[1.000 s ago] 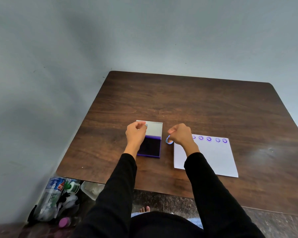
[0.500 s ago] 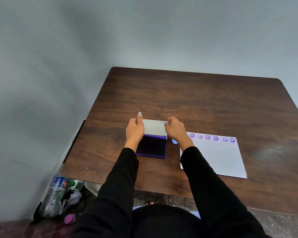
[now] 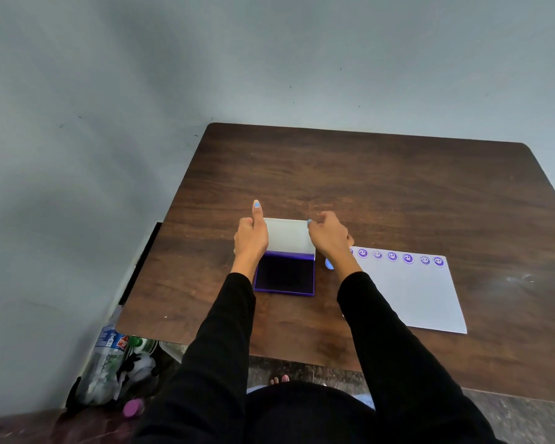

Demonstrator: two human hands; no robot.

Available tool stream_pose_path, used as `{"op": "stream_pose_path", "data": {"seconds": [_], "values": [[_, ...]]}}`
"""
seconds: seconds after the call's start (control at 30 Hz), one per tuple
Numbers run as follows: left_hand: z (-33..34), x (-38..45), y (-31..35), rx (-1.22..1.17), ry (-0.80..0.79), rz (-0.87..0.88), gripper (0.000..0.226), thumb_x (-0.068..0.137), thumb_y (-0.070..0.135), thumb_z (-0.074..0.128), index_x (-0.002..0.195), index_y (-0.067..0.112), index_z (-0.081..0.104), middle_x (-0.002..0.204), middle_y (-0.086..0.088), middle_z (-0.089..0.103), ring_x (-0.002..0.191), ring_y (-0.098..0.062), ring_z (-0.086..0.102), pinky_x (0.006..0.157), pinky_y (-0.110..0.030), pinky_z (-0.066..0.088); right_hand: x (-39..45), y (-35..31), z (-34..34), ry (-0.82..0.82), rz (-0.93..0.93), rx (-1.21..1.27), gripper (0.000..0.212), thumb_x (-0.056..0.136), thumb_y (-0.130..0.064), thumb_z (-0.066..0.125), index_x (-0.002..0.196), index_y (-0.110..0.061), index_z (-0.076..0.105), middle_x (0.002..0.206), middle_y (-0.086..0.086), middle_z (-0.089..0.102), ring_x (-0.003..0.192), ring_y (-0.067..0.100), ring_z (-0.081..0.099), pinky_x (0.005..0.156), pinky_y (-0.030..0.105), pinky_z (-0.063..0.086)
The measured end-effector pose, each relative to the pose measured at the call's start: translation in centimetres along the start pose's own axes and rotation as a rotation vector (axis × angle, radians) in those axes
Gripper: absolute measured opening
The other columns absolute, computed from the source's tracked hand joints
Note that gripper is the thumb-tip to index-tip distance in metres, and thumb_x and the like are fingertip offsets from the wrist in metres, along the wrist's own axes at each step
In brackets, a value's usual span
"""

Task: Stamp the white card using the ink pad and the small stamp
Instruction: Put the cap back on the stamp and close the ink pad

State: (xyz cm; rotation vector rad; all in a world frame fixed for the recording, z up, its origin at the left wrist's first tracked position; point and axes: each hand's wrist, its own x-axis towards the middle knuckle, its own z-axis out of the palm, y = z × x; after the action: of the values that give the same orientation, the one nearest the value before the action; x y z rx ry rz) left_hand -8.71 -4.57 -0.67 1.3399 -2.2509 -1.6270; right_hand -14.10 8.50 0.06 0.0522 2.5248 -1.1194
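Note:
The purple ink pad (image 3: 285, 273) lies open in front of me, its dark pad showing and its white-lined lid (image 3: 287, 234) standing up at the back. My left hand (image 3: 250, 236) grips the lid's left edge, index finger stretched upward. My right hand (image 3: 329, 234) pinches the lid's top right corner. The small light-blue stamp (image 3: 328, 265) lies on the table between the pad and the card, partly hidden by my right wrist. To the right lies the white card (image 3: 420, 293), with a row of several purple smiley prints along its far edge.
The dark wooden table (image 3: 366, 187) stands against a grey wall, with its left edge close to the pad. On the floor at lower left stand plastic bottles (image 3: 106, 360) and other clutter. My foot shows under the table's near edge.
My right hand has let the stamp go beside the card and moved to the lid's right corner. My left index finger has straightened along the lid's left edge.

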Motion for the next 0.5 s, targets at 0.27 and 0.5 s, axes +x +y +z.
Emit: {"op": "stream_pose_path", "data": {"seconds": [0.27, 0.5], "values": [[-1.4, -1.0, 0.6, -0.004, 0.056, 0.009, 0.072, 0.087, 0.072, 0.015, 0.101, 0.014, 0.054, 0.1, -0.005, 0.06, 0.095, -0.021, 0.057, 0.085, -0.036, 0.043, -1.7, -0.8, -1.7, 0.132, -0.053, 0.085, 0.033, 0.091, -0.035, 0.05, 0.074, -0.012, 0.067, 0.081, 0.006, 0.065, 0.092, 0.027, 0.056, 0.097, 0.043, 0.036], [-3.1, -3.5, 0.7, 0.033, 0.075, 0.003, 0.057, 0.088, 0.071, 0.021, 0.068, 0.021, 0.043, 0.096, -0.009, 0.064, 0.095, -0.027, 0.061, 0.084, -0.038, 0.043, -3.5, -0.4, -3.5, 0.004, -0.074, 0.073, 0.021, 0.082, -0.017, 0.059, 0.08, 0.0, 0.072, 0.071, 0.014, 0.068, 0.073, 0.029, 0.065, 0.084, 0.039, 0.055]]}}
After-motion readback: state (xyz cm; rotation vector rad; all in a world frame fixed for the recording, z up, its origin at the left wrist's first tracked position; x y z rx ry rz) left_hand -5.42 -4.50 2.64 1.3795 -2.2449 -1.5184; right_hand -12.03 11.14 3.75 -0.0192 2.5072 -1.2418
